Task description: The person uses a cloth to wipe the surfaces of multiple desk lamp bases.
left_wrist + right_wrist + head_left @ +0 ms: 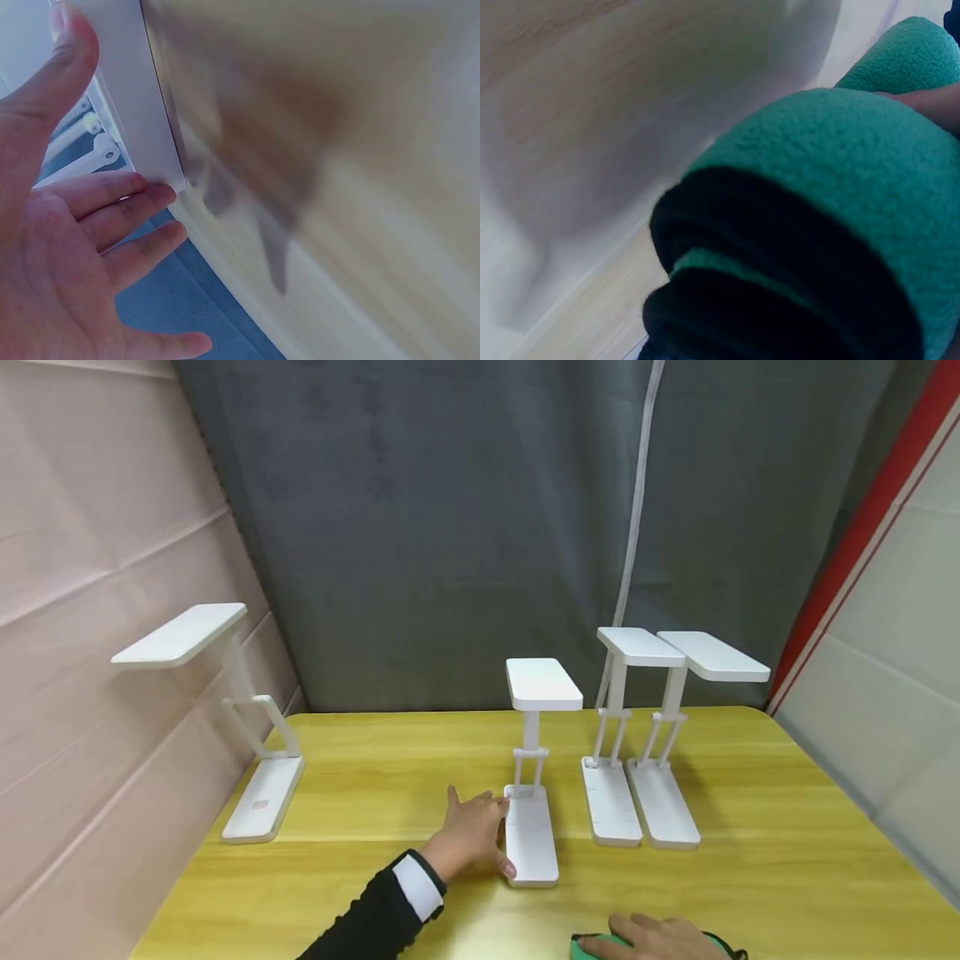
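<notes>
Left hand (471, 833), fingers loosely spread, touches the nearest white stand (532, 843) low down, well inside the bench's (360, 802) left edge; right hand (656, 939) grips green cloth (817, 139). Careful: an uneven shove could tip that top-heavy frame!

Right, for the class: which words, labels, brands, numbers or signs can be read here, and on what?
No readable text in any view.
Far-left white stand: a small patch on its base, too small to tell whether it bears writing.
White stand at the left hand: nothing legible.
Green cloth: none seen.
</notes>
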Available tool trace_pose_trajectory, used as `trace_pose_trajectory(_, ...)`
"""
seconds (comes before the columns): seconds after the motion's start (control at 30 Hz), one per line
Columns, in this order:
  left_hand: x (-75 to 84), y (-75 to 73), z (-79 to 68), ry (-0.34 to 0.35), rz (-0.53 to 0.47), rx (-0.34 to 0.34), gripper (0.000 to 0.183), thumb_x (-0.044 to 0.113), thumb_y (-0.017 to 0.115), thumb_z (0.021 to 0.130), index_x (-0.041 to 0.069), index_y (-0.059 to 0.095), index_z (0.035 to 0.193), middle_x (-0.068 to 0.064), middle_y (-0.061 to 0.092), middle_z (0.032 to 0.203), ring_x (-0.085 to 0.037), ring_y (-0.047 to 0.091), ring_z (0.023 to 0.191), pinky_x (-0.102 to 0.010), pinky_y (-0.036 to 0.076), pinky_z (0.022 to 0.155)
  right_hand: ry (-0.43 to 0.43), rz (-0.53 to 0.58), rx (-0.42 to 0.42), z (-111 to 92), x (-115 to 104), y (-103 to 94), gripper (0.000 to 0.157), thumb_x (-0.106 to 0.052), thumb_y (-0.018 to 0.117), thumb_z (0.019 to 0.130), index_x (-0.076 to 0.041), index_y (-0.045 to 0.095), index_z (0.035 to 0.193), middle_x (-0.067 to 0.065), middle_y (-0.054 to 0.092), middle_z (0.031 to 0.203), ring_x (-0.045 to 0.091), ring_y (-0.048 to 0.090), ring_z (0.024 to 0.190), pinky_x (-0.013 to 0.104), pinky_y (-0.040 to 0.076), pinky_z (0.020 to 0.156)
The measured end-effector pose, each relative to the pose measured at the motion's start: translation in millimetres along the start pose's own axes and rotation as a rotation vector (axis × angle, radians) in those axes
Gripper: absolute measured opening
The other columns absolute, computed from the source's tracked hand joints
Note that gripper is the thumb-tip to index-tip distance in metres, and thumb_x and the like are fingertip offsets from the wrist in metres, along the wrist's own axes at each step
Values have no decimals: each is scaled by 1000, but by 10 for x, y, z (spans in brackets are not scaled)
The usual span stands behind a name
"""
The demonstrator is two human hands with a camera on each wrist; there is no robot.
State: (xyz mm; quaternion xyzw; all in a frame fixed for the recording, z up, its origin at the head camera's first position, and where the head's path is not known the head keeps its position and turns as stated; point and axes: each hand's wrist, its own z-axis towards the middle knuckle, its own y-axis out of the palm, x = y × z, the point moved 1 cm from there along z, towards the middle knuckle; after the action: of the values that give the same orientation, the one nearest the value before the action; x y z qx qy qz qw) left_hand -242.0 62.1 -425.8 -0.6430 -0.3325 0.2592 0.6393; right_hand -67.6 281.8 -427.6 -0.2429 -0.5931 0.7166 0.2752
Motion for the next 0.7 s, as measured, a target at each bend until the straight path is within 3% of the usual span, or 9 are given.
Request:
trace_pose_trajectory(0.27,-51,-84,396,-51,-13,-46,100,58,84,48,11,57,133,-6,62,125,-24,56,115,-72,22,99,7,-4,30,-60,5,32,36,-44,59,92,-27,61,123,-17,36,78,-8,22,58,6,17,40)
trace_pose_trajectory(0.43,-48,-99,575,-79,-55,-88,101,55,85,52,13,52,139,-5,57,132,-25,53,121,-71,19,101,21,-21,57,-75,3,70,35,-45,60,91,-27,63,121,-19,33,77,-9,21,58,6,15,40)
trace_pose_trajectory(0.57,-49,-61,585,-58,-47,-110,102,60,79,60,17,43,145,-2,50,141,-26,45,129,-71,17,102,52,-11,36,-96,-3,137,36,-47,58,92,-27,62,121,-20,30,76,-8,20,57,6,15,40)
trace_pose_trajectory(0.7,-141,-29,459,4,-64,-74,91,66,63,76,19,36,149,-2,40,148,-28,36,135,-71,11,103,123,30,17,-157,10,181,34,-45,58,92,-31,61,123,-23,26,73,-8,19,54,8,16,39)
